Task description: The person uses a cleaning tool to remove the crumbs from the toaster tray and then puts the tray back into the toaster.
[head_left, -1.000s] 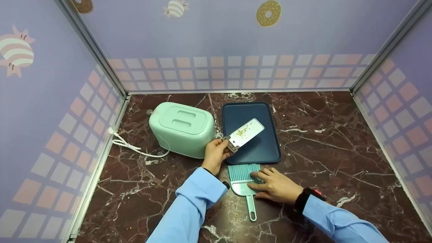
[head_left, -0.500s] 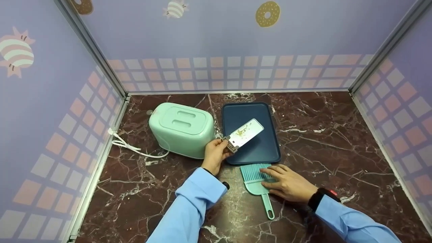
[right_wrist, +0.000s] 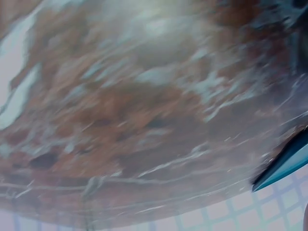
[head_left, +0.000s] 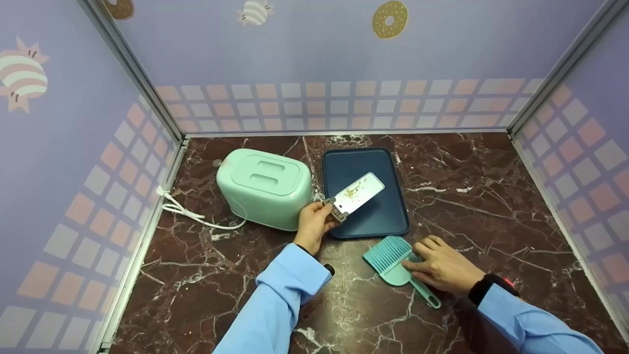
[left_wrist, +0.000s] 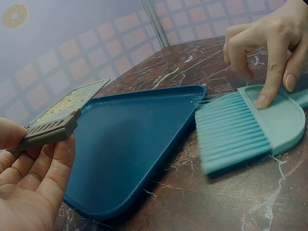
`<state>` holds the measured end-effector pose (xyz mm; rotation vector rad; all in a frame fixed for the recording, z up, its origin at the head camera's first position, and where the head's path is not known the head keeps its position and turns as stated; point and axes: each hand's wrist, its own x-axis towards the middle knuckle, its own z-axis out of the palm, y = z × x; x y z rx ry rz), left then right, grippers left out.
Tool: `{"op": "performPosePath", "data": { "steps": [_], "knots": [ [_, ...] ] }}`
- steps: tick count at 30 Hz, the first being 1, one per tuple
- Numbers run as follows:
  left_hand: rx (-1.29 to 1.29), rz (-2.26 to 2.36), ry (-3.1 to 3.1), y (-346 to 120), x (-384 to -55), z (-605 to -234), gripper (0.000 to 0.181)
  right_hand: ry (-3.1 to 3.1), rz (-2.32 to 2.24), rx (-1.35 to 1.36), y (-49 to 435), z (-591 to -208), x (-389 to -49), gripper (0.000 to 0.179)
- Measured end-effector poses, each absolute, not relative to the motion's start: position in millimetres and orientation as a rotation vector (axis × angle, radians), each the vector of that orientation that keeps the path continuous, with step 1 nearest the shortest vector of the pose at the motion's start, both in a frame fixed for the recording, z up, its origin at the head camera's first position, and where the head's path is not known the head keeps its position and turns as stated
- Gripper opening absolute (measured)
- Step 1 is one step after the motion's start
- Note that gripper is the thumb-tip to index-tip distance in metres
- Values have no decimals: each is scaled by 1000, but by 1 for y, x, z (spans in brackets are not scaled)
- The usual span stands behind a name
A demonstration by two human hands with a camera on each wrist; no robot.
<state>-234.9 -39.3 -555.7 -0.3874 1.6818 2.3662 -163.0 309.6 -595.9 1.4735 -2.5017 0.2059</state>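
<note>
My left hand (head_left: 314,225) pinches the brown end of a toaster crumb tray (head_left: 361,192), thumb on top and fingers beneath. Yellow crumbs lie scattered over its pale metal plate, which is tilted above a dark blue tray (head_left: 366,160). To the left stands a mint-green toaster (head_left: 263,189), close to that hand. At the front right, my right hand (head_left: 444,265) touches a teal brush (head_left: 393,258) on the table. In the left wrist view, one straight finger presses on the brush head (left_wrist: 284,120), the thumb is beside it, and the other fingers are bent above the table.
A white power cord (head_left: 182,210) with its plug lies left of the toaster. Patterned panels (head_left: 344,105) close off the back and both sides of the dark red marbled table (head_left: 481,211). The right wrist view is blurred, showing tabletop and part of the blue tray (right_wrist: 284,166).
My right hand has moved right, dragging the brush along the table from below the blue tray and turning it so its handle points to the lower right. The left hand and crumb tray stay still.
</note>
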Motion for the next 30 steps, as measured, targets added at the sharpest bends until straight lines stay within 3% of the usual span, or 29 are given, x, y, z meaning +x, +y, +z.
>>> {"op": "performPosePath", "data": {
  "steps": [19,30],
  "knots": [
    [-389,2377,1663,-38,-236,-556,14,-2757,144,1085,370,-601,-154,55],
    [-379,2365,1695,-41,-237,-558,15,-2820,222,925,400,-597,-150,48]
  ]
}}
